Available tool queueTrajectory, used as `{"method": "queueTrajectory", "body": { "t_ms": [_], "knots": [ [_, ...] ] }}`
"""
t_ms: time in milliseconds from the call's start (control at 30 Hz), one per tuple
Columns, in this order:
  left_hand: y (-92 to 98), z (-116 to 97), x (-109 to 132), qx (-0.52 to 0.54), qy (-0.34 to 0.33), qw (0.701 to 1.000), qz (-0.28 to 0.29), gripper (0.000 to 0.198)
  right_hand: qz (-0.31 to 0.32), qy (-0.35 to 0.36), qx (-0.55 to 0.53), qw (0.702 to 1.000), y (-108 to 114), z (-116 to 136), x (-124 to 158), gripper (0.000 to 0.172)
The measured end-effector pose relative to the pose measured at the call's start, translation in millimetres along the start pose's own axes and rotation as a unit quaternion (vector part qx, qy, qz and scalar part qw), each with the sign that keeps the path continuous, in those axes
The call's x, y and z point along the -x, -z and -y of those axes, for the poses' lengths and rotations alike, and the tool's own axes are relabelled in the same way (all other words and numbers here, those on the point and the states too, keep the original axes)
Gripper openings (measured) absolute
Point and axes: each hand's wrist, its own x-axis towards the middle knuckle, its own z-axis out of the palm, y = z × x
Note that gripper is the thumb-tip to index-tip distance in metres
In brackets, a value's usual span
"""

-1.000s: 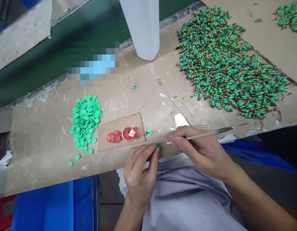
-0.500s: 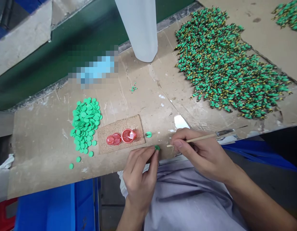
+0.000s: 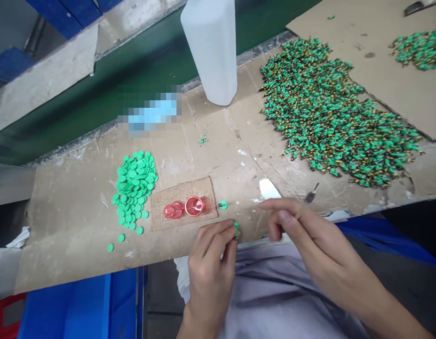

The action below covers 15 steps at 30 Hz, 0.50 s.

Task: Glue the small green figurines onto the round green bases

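Observation:
My left hand (image 3: 214, 259) pinches a small green disc (image 3: 236, 230) by the bench's front edge, between thumb and fingertips. To its right is my right hand (image 3: 302, 230), index finger stretched out and the other visible fingers curled; no stick shows in it. Just beyond my left fingertips lies another green disc (image 3: 223, 205) with a small dark piece on it. Left of that, a tan board (image 3: 161, 190) carries a red round cup (image 3: 194, 206) and a red, glossy lid-like piece (image 3: 173, 210). A heap of green discs (image 3: 135, 183) lies farther left.
A large pile of small green, black and yellow figures (image 3: 330, 113) covers the right side. A white translucent container (image 3: 218, 61) stands at the back. A white scrap (image 3: 269, 188) and a dark-tipped tool (image 3: 311, 193) lie near my right hand. Blue bins (image 3: 73, 306) sit below.
The thin wooden stick that my right hand held is no longer visible, and its index finger is now extended. My left hand still grips the green disc. The camera view has shifted slightly.

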Motion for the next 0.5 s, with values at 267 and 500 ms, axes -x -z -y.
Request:
{"method": "queueTrajectory", "body": {
  "t_ms": [267, 500],
  "knots": [
    [7.0, -1.1, 15.0, 0.011, -0.01, 1.0, 0.008, 0.027, 0.115, -0.138, -0.011, 0.984, -24.5, -14.1, 32.8, 0.028],
    [12.3, 0.8, 25.3, 0.014, -0.022, 1.0, 0.008, 0.026, 0.131, -0.142, -0.153, 0.969, -54.9, -19.9, 27.0, 0.032]
  ]
}}
